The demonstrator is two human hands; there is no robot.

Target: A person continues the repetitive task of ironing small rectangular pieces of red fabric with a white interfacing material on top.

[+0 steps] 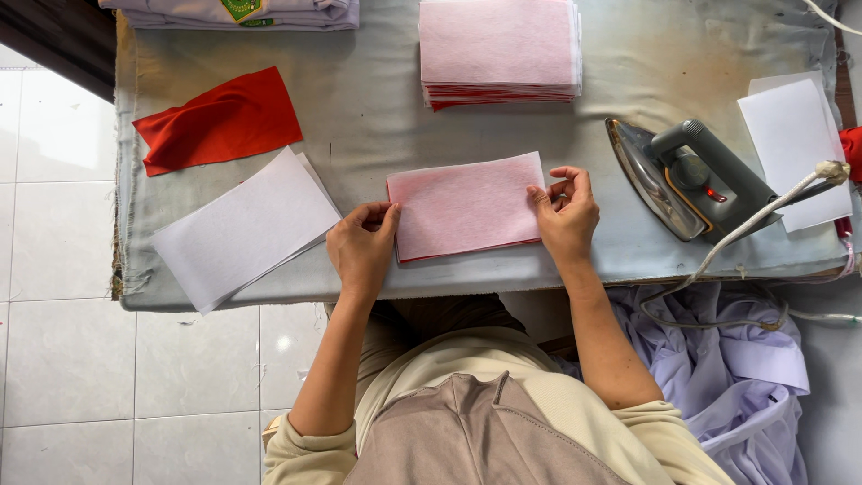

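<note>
1. The surface (377, 108) is a padded board under a stained grey-green cloth, and it fills the upper part of the view.
2. A heap of pale lilac cloth (736, 377) lies below the board's right edge.
3. A white sheet stack (242, 226) rests at an angle near the left edge.
4. A pile of pink-faced pieces (498, 49) sits at the far middle, with red layers showing at its lower edge.
5. A loose red cloth piece (220, 121) lies at the far left.
6. An iron (687, 180) stands tipped on its side to the right, its cord trailing off the board.
7. The pink rectangle (467, 207) lies flat at the front middle; a red edge underneath suggests a second layer, though that is hard to confirm.
8. The left hand (362, 247) pinches the rectangle's left edge.
9. The right hand (566, 211) touches the right edge with its fingertips, fingers curled.
</note>
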